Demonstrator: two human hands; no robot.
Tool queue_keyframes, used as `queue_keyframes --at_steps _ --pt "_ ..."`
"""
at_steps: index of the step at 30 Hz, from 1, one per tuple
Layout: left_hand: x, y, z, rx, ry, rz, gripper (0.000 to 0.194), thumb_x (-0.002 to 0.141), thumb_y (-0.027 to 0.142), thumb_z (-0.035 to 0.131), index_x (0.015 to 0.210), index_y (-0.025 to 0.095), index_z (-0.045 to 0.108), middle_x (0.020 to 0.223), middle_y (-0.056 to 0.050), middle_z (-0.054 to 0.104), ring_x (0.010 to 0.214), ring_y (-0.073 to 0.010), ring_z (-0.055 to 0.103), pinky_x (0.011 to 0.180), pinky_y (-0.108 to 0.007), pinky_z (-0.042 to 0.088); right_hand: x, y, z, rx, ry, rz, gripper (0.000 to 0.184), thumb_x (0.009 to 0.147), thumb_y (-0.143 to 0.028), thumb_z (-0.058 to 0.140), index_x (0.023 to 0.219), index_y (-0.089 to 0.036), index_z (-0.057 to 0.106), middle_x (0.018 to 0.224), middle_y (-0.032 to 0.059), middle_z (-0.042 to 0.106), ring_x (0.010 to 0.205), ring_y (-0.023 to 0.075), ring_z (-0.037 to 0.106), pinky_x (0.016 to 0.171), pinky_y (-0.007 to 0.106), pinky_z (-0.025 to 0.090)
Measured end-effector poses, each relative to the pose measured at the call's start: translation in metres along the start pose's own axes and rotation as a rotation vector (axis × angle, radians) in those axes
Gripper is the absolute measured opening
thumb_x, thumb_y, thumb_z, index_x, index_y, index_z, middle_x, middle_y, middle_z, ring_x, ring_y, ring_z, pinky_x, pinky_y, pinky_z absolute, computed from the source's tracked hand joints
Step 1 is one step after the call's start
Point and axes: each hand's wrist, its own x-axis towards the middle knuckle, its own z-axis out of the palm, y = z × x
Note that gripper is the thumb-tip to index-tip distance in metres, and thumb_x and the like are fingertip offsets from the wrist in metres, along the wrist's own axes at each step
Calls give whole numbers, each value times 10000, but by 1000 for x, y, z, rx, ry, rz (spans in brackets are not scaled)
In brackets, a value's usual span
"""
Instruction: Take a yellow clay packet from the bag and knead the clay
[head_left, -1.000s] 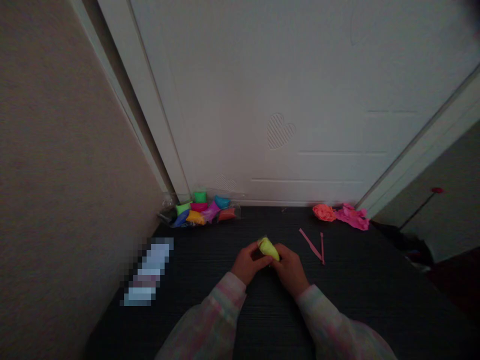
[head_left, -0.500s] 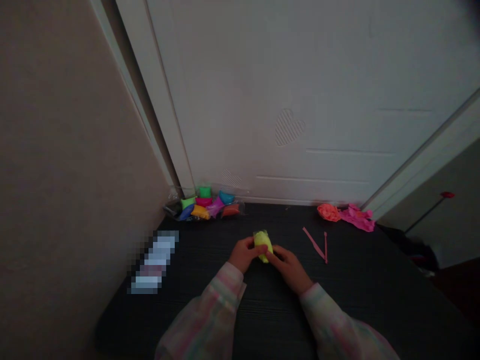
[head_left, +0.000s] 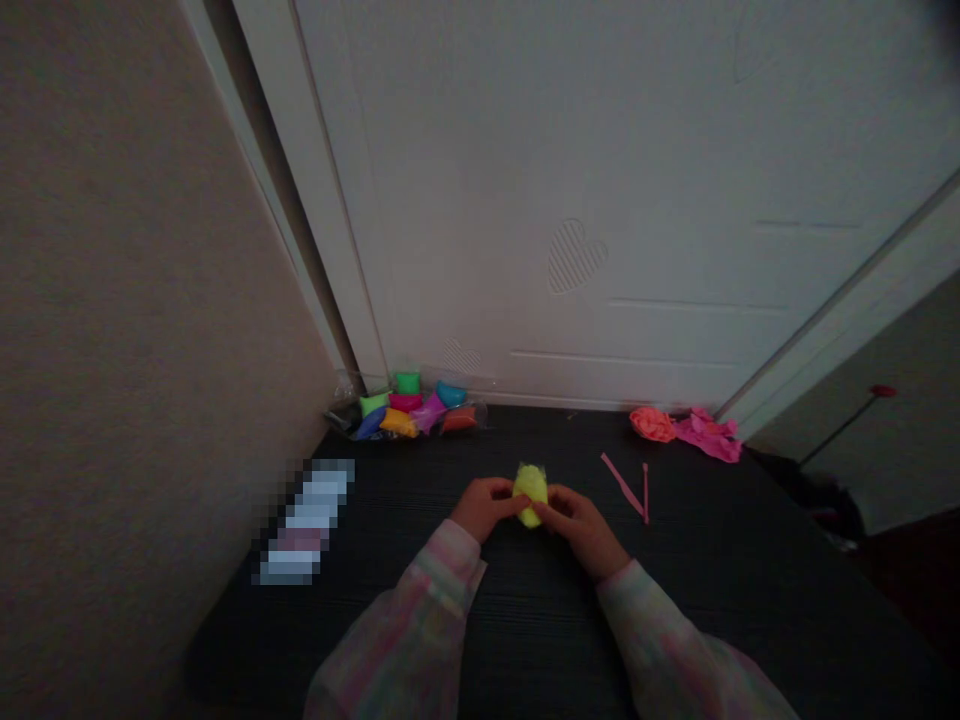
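Between my two hands is a small packet of yellow modelling clay (head_left: pixel 532 484), its clear wrapper edge showing at the top. My left hand (head_left: pixel 484 509) grips its left side, thumb across the front. From the right, my right hand (head_left: pixel 586 528) pinches it too, and both thumbs meet near its lower middle. The fingers behind the packet are hidden. Right of my hands, two thin pink tools (head_left: pixel 634 490) lie in a V shape on the dark table (head_left: pixel 540 620).
A clear bag with several colourful clay packets (head_left: pixel 406 404) lies at the back left. Crumpled orange material (head_left: pixel 653 424) and pink material (head_left: pixel 709 435) rest at the back right. A blurred-out rectangular item (head_left: pixel 306 522) is on the left. A white door (head_left: pixel 465 200) stands behind the table.
The yellow packet has turned slightly to a more upright, front-facing position, and my thumbs have shifted a little on it. The view has moved slightly.
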Motion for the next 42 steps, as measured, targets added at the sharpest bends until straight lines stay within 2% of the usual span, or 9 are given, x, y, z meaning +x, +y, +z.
queue_keyframes --at_steps 4,8,14,17,20,27,34,38,42 --pt "0 -2 2 -10 19 40 214 498 266 601 644 111 577 595 2 560 570 -103 478 590 -237 357 2 6 -1 0 -8 -20 149 617 -280 539 700 -157 525 641 -18 530 616 109 472 594 234 348" --pt "-1 -4 5 0 43 71 198 506 267 596 631 115 577 577 15 549 572 -103 472 587 -232 355 1 8 -1 22 34 -56 115 629 -273 526 626 -159 506 590 -40 498 572 87 441 558 212 330" --pt "-1 -2 4 -76 -48 37 245 508 277 595 693 116 580 615 10 562 587 -101 479 596 -228 360 2 9 -2 57 50 -46 157 618 -267 535 538 -156 460 490 -67 427 478 60 379 473 190 282" --pt "-1 2 1 -14 -34 31 284 514 295 590 735 117 576 630 2 562 567 -92 470 550 -211 351 4 8 -3 45 33 -17 129 615 -280 536 640 -159 499 558 -48 492 519 76 427 500 202 308" --pt "-2 5 0 29 -16 22 287 514 304 588 731 116 575 589 10 542 507 -71 436 487 -195 325 4 5 -3 48 0 7 191 605 -294 542 738 -163 503 657 -21 536 576 94 462 521 213 330" --pt "-4 7 3 40 10 28 226 516 316 583 620 115 578 510 29 511 497 -74 428 504 -203 330 1 2 -1 -102 6 -21 174 633 -322 511 629 -148 502 554 -38 459 488 65 377 452 196 284" --pt "-4 -5 8 -246 -162 16 260 517 258 600 726 106 569 616 5 544 578 -94 473 600 -241 349 -2 5 0 183 -98 39 134 629 -280 522 678 -155 514 491 -67 392 356 16 225 341 178 132" --pt "-4 -8 11 -372 -188 -14 297 474 262 631 709 99 551 615 -1 538 560 -93 478 583 -248 347 -2 3 0 285 -153 94 169 584 -284 560 682 -148 533 499 -56 434 341 14 258 338 180 159" --pt "-2 -7 5 -319 -166 -49 286 485 307 622 658 98 532 565 9 521 494 -71 454 517 -225 326 -1 4 -1 263 -136 83 200 615 -332 526 636 -133 531 521 -25 481 378 36 329 364 186 218"
